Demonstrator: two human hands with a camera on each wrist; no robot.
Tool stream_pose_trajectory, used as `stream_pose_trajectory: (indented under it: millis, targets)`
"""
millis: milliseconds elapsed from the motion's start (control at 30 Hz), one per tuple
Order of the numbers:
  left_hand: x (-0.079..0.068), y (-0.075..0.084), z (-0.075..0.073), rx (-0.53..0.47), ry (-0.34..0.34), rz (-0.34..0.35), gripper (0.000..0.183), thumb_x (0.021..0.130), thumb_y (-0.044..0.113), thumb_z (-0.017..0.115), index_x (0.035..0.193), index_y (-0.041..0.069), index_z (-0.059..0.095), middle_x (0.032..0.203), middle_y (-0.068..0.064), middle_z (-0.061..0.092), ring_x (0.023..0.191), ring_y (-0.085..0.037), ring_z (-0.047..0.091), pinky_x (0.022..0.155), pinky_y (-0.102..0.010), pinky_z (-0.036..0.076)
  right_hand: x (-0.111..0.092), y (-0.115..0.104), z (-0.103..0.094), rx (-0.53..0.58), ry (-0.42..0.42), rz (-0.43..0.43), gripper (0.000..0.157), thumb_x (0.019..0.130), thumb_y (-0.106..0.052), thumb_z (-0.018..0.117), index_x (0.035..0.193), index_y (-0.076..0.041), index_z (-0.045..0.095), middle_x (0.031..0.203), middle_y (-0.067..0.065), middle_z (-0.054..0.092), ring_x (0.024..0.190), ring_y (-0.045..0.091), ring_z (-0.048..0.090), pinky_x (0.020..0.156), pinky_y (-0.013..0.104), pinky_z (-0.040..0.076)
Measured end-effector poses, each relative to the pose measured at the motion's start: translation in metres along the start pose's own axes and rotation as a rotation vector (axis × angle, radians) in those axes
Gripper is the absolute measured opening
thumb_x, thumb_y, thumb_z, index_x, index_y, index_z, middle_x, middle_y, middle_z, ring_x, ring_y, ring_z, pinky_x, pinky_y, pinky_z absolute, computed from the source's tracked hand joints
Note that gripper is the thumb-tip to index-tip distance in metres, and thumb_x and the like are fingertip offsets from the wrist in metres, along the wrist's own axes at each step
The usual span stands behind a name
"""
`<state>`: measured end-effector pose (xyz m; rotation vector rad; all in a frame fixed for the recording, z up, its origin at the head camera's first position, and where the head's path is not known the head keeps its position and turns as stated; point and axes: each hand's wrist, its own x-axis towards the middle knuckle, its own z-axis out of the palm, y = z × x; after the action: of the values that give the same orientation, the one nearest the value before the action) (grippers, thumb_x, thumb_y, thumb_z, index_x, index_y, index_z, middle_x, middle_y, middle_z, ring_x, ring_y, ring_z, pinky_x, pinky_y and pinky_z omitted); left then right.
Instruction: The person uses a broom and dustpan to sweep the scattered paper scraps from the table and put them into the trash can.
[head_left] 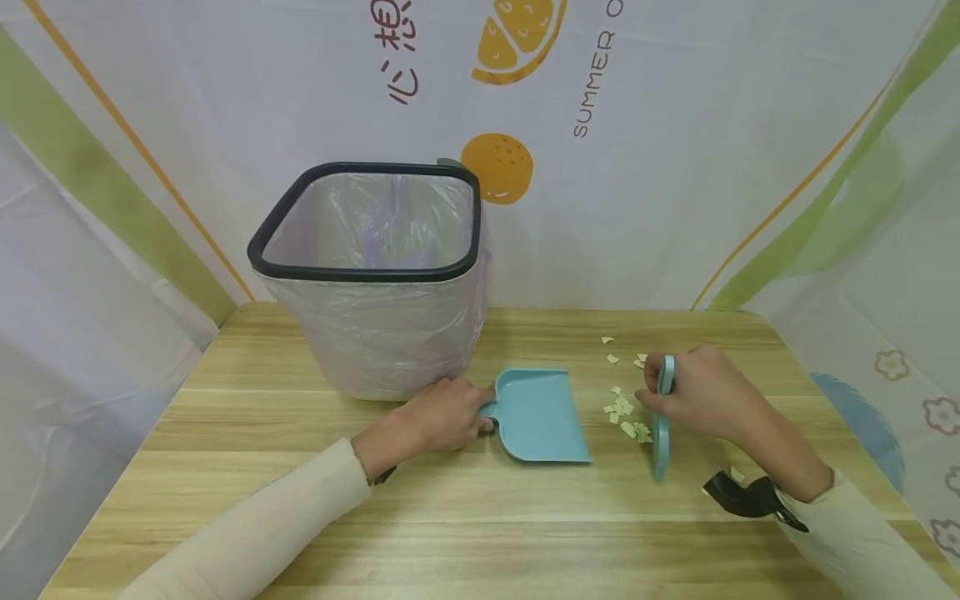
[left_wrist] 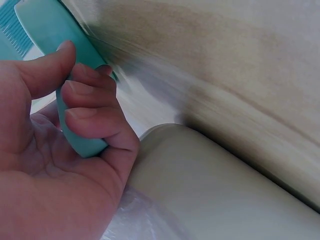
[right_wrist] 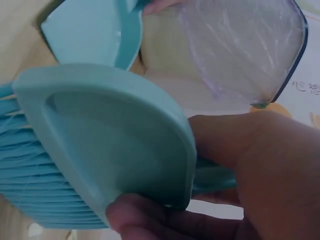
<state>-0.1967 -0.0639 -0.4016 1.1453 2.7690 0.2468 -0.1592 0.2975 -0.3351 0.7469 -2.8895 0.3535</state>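
A light-blue dustpan point(head_left: 540, 417) lies on the wooden table, its wide edge facing right. My left hand point(head_left: 442, 414) grips its handle point(left_wrist: 82, 142), fingers curled around it in the left wrist view. To the right, my right hand point(head_left: 708, 392) holds a matching hand brush point(head_left: 660, 450) by its handle. In the right wrist view the brush head point(right_wrist: 120, 135) fills the middle, with blue bristles point(right_wrist: 45, 175) pointing left and down. Small pale yellow scraps point(head_left: 621, 407) lie between the dustpan and the brush, some close beside the bristles.
A bin point(head_left: 382, 350) with a black rim and a clear plastic liner stands behind my left hand. A few scraps point(head_left: 612, 359) lie farther back, and another point(head_left: 737, 474) near my right wrist. A printed curtain point(head_left: 600, 208) hangs behind the table.
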Motion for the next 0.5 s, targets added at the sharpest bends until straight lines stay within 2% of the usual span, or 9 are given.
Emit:
stream_pose_trajectory:
  millis: [267,500]
  targets:
    - [0.001,0.000,0.000,-0.008,0.000,0.007,0.025,0.107,0.028,0.075,0.121,0.007,0.074,0.080,0.001,0.061,0.073,-0.014,0.061,0.070,-0.040,0.058,0.009,0.004,0.009,0.047,0.004,0.073,0.019,0.097,-0.018,0.078,0.082,-0.017,0.066,0.056,-0.015,0.046,0.053,0.008,0.041,0.054,0.031,0.037]
    - [0.001,-0.001,0.000,-0.003,0.005,0.011,0.026,0.107,0.028,0.076,0.122,0.007,0.074,0.080,0.001,0.062,0.072,-0.014,0.061,0.070,-0.041,0.059,0.021,0.003,0.013,0.080,0.036,0.077,0.013,0.100,-0.017,0.071,0.087,-0.014,0.068,0.059,-0.014,0.049,0.053,0.007,0.041,0.054,0.030,0.037]
